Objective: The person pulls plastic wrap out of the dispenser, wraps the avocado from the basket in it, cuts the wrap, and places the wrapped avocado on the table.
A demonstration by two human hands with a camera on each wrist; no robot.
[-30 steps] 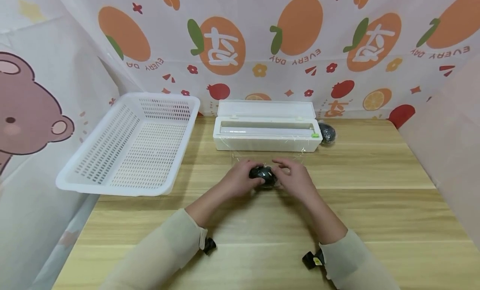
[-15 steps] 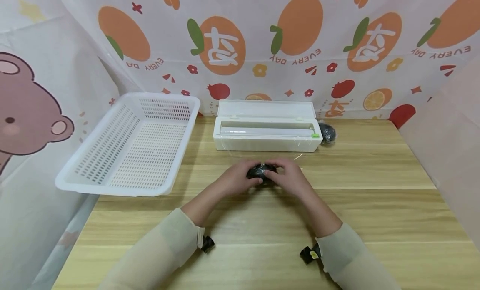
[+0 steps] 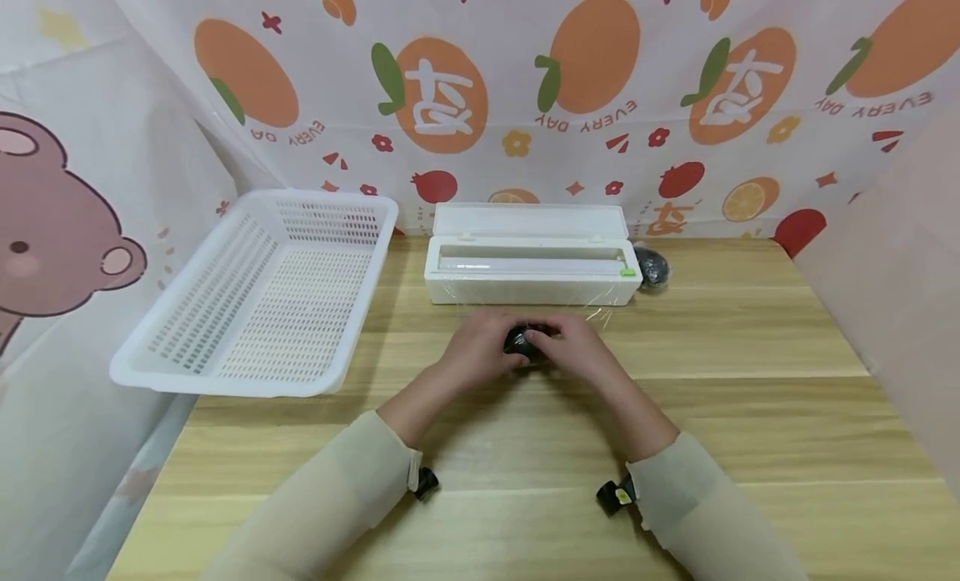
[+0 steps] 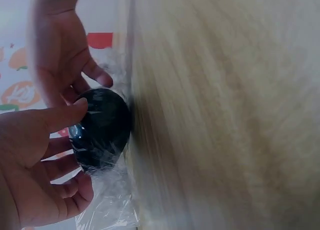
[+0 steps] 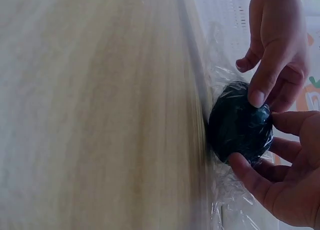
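A dark green-black, egg-shaped object (image 3: 519,341), like an avocado, sits low over the table under clear cling film (image 5: 232,192). My left hand (image 3: 476,348) grips it from the left, its thumb on the near side and its fingers curled behind. From the right, my right hand (image 3: 579,346) holds the same object, thumb across its top. In the left wrist view, crinkled film lies tight over the object's skin, and loose film trails beyond it. Behind the hands stands a white cling film dispenser (image 3: 532,293), lid raised, the roll (image 3: 525,264) showing inside.
To the left stands a white perforated plastic basket (image 3: 348,348). A second dark, film-wrapped round object (image 3: 654,267) lies against the dispenser's right end. A fruit-print curtain (image 3: 517,81) hangs along the back edge of the wooden table (image 3: 750,414).
Over the last second my right hand moved from beside the object to gripping it, thumb now on top. Both hands shifted slightly away from me, and the film's outstretched part drew in.
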